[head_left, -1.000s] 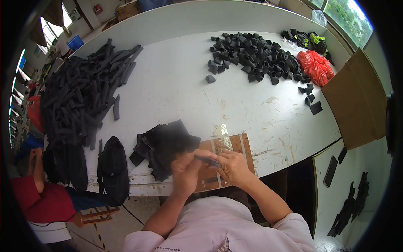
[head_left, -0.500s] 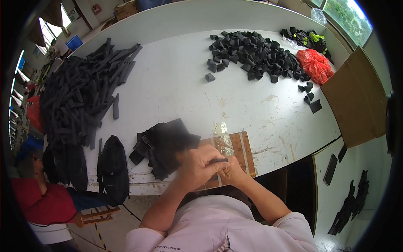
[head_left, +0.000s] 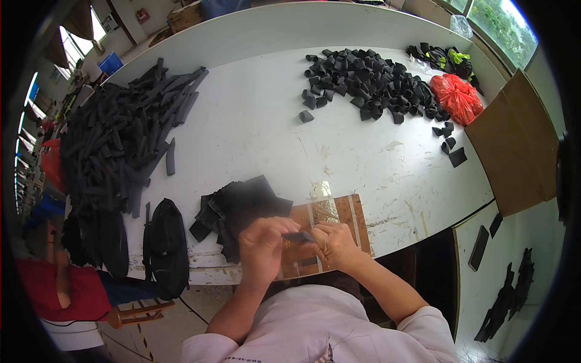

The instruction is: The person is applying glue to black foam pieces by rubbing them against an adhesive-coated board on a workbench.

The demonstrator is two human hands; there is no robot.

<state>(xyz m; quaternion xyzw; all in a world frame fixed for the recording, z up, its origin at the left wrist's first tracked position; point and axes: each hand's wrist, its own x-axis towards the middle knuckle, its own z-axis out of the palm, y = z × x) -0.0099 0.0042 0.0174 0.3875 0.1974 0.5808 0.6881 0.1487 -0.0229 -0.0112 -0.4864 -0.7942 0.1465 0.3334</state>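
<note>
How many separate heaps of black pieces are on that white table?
3: long black foam strips at left, short black cut pieces at far right, flat black sheets by the left hand. Others may be hidden.

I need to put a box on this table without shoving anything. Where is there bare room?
The widest bare patch is mid-table, between the long black strips and the pile of short black pieces. Another lies right of the brown board, toward the cardboard sheet. The near edge is crowded: the stacked black pieces, black bag, left hand and right hand.
</note>
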